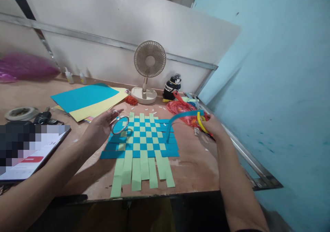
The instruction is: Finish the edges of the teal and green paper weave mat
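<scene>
On the table in front of me lies a woven paper mat (146, 134) of blue and pale green strips, with loose strip ends around its edges. My left hand (103, 122) holds a thin roll of tape (120, 125) over the mat's upper left corner, its fingertips partly extended. To the right of the mat, my right hand (211, 124) grips yellow-handled scissors (202, 122); their blades are hard to make out. A loose blue paper strip (177, 116) curves from the scissors and right hand down to the mat's right side.
Behind the mat stand a fan (150, 61) and a black bottle (171, 87). A red plastic bag (180, 110) lies at right, near red yarn (131, 100). Blue sheet (85, 96), keys (43, 116), a wide tape roll (22, 113) and glue bottles (69, 76) are leftward.
</scene>
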Demonstrator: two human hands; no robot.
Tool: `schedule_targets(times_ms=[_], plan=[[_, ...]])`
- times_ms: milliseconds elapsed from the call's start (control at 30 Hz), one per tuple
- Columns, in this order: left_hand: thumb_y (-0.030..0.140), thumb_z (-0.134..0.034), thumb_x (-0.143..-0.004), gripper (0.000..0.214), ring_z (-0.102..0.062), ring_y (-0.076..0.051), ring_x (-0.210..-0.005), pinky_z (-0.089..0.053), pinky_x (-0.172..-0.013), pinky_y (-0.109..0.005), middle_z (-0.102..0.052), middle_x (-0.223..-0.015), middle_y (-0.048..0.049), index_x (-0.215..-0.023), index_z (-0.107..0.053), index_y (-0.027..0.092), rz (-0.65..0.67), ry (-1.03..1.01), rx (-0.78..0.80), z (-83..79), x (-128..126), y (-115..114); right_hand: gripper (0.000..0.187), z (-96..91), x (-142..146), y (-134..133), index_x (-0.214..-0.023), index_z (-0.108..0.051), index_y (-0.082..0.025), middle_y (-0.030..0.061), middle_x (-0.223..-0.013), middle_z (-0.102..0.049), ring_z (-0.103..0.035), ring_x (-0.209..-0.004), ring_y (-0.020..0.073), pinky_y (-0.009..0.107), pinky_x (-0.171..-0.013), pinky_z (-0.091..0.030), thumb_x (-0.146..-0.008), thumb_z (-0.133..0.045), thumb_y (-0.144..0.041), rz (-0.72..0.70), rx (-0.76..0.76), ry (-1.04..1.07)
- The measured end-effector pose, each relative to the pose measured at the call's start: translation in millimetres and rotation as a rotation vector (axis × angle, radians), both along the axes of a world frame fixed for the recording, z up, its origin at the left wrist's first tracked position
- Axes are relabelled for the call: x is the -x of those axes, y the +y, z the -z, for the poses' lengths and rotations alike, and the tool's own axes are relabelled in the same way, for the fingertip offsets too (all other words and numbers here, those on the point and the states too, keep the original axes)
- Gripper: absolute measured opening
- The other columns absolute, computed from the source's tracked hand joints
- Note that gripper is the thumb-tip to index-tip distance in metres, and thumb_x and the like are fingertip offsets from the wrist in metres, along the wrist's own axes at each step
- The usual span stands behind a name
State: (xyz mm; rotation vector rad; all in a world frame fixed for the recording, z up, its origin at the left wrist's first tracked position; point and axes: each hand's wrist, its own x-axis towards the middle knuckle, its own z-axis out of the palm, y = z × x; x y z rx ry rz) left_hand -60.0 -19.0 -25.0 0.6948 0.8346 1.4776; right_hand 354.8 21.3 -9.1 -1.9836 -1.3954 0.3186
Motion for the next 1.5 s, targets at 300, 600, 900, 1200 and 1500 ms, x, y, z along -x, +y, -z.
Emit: schedule_targets(times_ms=[300, 600, 900, 1200, 1500], plan=[[0.024, -0.06, -0.078, 0.008, -0.054, -0.022, -0.123, -0.044, -0.098, -0.032, -0.073, -0.092, -0.0033, -0.072, -0.064, 0.02, 0.008, -0.038, -0.008, 0.5, -0.9, 1.6, 0.047, -34.4, 30.2, -4.4, -0.094, -0.052, -0.02, 0.0055, -0.079, -0.057, -0.058, -0.07, 0.0219, 0.036, -0.067, -0.052, -0.072, -0.063, -0.06, 0.142, -0.19, 0.217], [0.028, -0.06, -0.081, 0.012, -0.057, -0.022, -0.12, -0.041, -0.102, -0.035, -0.072, -0.098, -0.0063, -0.073, -0.059, 0.019, -0.077, -0.022, -0.09, -0.3, -1.7, 4.3, 0.062, -18.5, 146.0, -69.6, -0.076, -0.052, -0.022, -0.0086, -0.053, -0.042, -0.034, -0.041, 0.0059, 0.036, -0.061, -0.059, -0.057, -0.068, -0.079, -0.876, 0.511, 1.035], [0.033, -0.05, -0.09, 0.018, -0.055, -0.022, -0.121, -0.039, -0.105, -0.038, -0.07, -0.111, -0.0062, -0.084, -0.062, 0.02, -0.077, -0.065, -0.165, -3.3, -4.4, -0.4, 0.063, 23.0, 178.5, -103.3, -0.088, -0.055, -0.021, -0.0089, -0.054, -0.045, -0.033, -0.035, 0.003, 0.027, -0.057, -0.056, -0.07, -0.053, -0.081, -0.883, 0.837, 1.117], [0.042, -0.059, -0.084, 0.025, -0.056, -0.023, -0.112, -0.041, -0.098, -0.033, -0.066, -0.112, -0.0061, -0.092, -0.067, 0.02, -0.25, 0.246, -0.085, 2.9, 12.0, 5.0, 0.064, 4.8, 194.2, -90.9, -0.089, -0.059, -0.017, 0.0067, -0.082, -0.066, -0.065, -0.067, 0.0163, 0.033, -0.071, -0.055, -0.07, -0.058, -0.078, -0.908, 0.616, 1.341], [0.043, -0.069, -0.076, 0.027, -0.059, -0.023, -0.099, -0.05, -0.088, -0.039, -0.063, -0.096, -0.0057, -0.085, -0.064, 0.017, -0.084, -0.026, -0.073, -15.1, 7.1, -5.9, 0.049, 6.3, 222.0, -69.3, -0.083, -0.056, -0.018, 0.0056, -0.077, -0.069, -0.067, -0.065, 0.0168, 0.028, -0.061, -0.057, -0.073, -0.068, -0.064, -0.644, 0.436, 1.211]])
